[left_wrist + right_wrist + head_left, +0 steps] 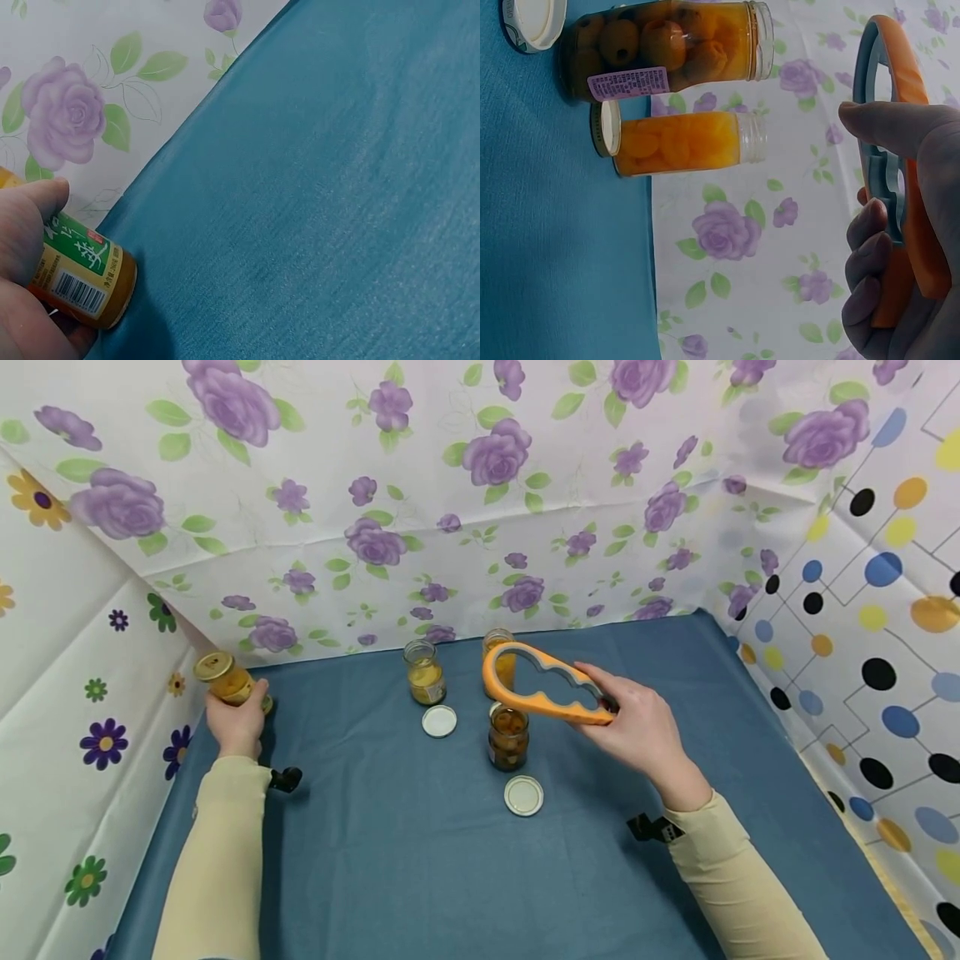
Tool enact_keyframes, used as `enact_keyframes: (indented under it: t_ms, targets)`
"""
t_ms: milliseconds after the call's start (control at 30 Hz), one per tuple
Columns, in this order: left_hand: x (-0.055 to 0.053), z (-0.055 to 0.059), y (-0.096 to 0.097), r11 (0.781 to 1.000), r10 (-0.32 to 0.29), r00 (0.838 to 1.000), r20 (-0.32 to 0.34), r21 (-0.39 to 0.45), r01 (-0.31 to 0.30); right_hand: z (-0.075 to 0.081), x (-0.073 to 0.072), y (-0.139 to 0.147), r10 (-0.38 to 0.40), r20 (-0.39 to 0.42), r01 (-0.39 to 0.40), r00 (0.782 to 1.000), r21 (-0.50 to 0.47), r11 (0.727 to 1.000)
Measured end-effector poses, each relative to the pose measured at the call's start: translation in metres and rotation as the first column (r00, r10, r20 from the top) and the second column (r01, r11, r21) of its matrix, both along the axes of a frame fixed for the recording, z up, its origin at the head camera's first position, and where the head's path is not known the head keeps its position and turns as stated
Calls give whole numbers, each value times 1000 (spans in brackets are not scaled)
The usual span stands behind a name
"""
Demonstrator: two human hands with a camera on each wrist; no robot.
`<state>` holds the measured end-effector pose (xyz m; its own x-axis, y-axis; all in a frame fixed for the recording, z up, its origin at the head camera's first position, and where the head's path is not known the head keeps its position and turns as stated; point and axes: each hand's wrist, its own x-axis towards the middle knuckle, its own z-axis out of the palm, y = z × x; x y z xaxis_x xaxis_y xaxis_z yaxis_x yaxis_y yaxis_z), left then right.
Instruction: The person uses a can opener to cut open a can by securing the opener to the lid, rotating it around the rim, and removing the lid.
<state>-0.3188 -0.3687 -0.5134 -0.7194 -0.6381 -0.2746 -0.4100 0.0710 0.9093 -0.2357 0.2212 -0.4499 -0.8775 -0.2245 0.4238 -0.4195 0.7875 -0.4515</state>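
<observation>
At the far left of the table, my left hand grips a tilted jar with a gold lid and a green and yellow label. Its base is right at the blue cloth. My right hand holds an orange and grey jar opener by its handle end, raised above the table. Below and behind the opener's loop stand an open jar of dark, round, olive-like pieces and an open jar of orange fruit pieces. The opener partly covers the fruit jar in the head view.
Left of these stands another uncovered jar with yellow contents. A white lid lies before it, and another lid before the dark jar. A third lid lies by the fruit jar. Patterned sheets wall the back and sides.
</observation>
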Motion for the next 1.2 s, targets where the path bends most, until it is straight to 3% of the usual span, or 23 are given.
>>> enact_keyframes:
  t_ms: [300,533,700,767,933,1200]
  targets:
    - [6,-4,-3,1000,6,999,-38,-24,-7,1,0,-6,1,-14,-1,1000,-14,1000]
    - [12,1,2,998,-17,996,-84,-65,11,1,0,-10,1,-18,-1,1000,-20,1000]
    - [19,3,12,999,-18,986,-168,-39,12,1,0,-14,9,-16,-9,1000,-30,1000]
    - [24,3,19,1000,-18,974,-226,-22,14,2,1,-15,14,-17,-15,1000,-34,999]
    - [37,3,50,999,-49,925,-376,-28,42,3,4,-19,20,-8,-20,1000,-39,999]
    - [69,15,112,991,-132,830,-541,-48,126,9,12,-33,36,43,-33,998,-59,998]
